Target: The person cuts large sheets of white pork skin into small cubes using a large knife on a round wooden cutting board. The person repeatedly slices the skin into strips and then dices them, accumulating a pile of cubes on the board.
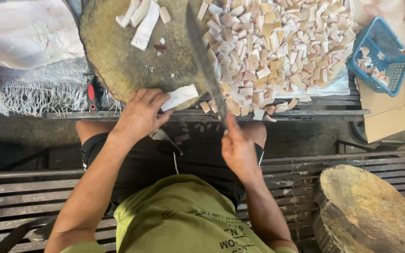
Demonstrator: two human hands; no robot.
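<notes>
My left hand (140, 114) rests at the near edge of a round wooden chopping block (118, 51), its fingers pinching a white strip of meat fat (180, 97). My right hand (238, 149) grips the handle of a long cleaver (206, 61), whose blade stretches away across the block, edge down, just right of the strip. A big heap of small pale cut cubes (277, 47) lies to the right of the blade. A few uncut white strips (141, 21) sit at the far side of the block.
A blue plastic basket (380, 56) with some pieces stands at the right. White slabs (24, 33) lie at the far left. A red-handled tool (91, 93) lies by the block. A second wooden block (366, 211) sits on the slatted bench at the lower right.
</notes>
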